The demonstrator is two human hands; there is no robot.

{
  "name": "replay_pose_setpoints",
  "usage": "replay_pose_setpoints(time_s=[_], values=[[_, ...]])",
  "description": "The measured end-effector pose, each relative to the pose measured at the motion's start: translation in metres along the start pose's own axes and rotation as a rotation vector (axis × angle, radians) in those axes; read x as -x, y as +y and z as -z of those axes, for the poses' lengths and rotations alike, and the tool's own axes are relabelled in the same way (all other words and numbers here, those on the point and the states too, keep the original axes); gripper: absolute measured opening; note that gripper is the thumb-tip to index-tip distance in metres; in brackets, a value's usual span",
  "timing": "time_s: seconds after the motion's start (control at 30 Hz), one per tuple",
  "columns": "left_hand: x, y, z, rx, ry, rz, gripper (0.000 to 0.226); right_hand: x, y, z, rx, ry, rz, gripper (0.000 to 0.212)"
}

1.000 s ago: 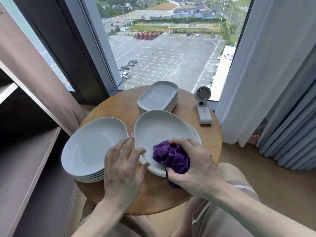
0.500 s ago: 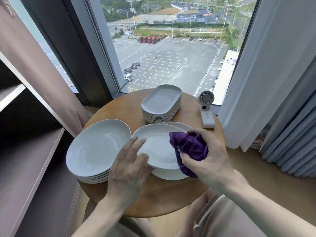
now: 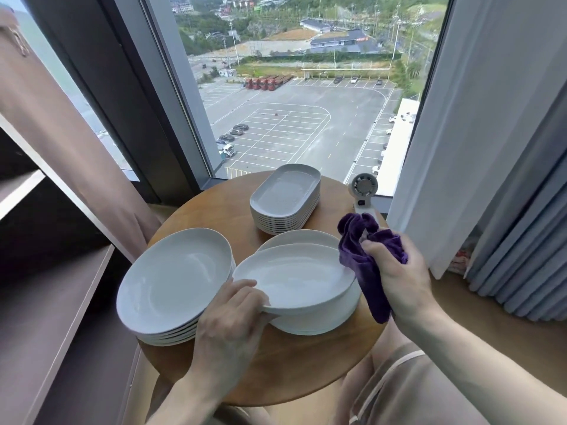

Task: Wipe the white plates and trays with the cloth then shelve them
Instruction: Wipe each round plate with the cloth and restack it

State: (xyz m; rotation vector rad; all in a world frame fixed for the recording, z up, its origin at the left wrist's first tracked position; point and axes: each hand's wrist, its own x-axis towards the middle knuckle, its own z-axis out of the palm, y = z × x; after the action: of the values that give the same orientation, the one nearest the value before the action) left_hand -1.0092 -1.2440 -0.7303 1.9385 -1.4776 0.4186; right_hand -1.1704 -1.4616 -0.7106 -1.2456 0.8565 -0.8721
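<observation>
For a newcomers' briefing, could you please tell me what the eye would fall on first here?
The purple cloth, bunched in the right hand at the right edge of the round wooden table, stands out against the white ware. Beside it, the left hand grips the near rim of a plate tilted above its stack, with stacked trays behind. Beyond the table, the window shows a car park far below.

Wooden table by tall window (grey curtains right).
</observation>
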Motion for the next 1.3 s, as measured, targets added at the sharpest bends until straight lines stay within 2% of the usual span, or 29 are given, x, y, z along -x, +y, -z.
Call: replay_pose_setpoints(time_s=[0.1,0.17,0.27,0.37,0.47,0.63,0.77,0.87,0.97,1.2,1.3], values=[[-0.001,0.005,0.003,0.096,0.015,0.09,0.021,-0.006,-0.002,0.003,-0.117,0.013,-0.08,0.03],[-0.001,0.006,0.006,0.18,0.0,0.153,0.023,-0.009,-0.001,0.005,-0.192,0.023,-0.132,0.028],[0.0,0.01,0.011,0.33,-0.041,0.271,0.022,-0.013,-0.001,0.006,-0.25,0.027,-0.176,0.033],[-0.006,0.021,0.015,0.449,-0.055,0.292,0.007,-0.013,0.0,0.005,-0.263,0.009,-0.186,0.049],[-0.013,0.03,0.018,0.507,-0.069,0.317,0.014,-0.012,0.001,0.003,-0.264,-0.012,-0.175,0.047],[-0.019,0.032,0.023,0.617,-0.017,0.509,0.012,-0.012,0.002,0.003,-0.285,-0.031,-0.157,0.047],[-0.027,0.028,0.03,0.815,0.029,0.637,0.034,-0.011,0.002,0.002,-0.294,-0.047,-0.149,0.05],[-0.031,0.026,0.037,0.945,0.015,0.7,0.026,-0.008,0.002,0.001,-0.282,-0.07,-0.139,0.05],[-0.032,0.026,0.038,1.057,0.022,0.762,0.031,-0.006,0.002,0.0,-0.272,-0.063,-0.126,0.048],[-0.038,0.024,0.036,1.466,0.128,0.975,0.029,-0.004,0.005,-0.001,-0.209,-0.071,-0.073,0.074],[-0.038,0.023,0.034,1.545,0.145,1.07,0.036,-0.003,0.004,-0.002,-0.212,-0.064,-0.075,0.068]])
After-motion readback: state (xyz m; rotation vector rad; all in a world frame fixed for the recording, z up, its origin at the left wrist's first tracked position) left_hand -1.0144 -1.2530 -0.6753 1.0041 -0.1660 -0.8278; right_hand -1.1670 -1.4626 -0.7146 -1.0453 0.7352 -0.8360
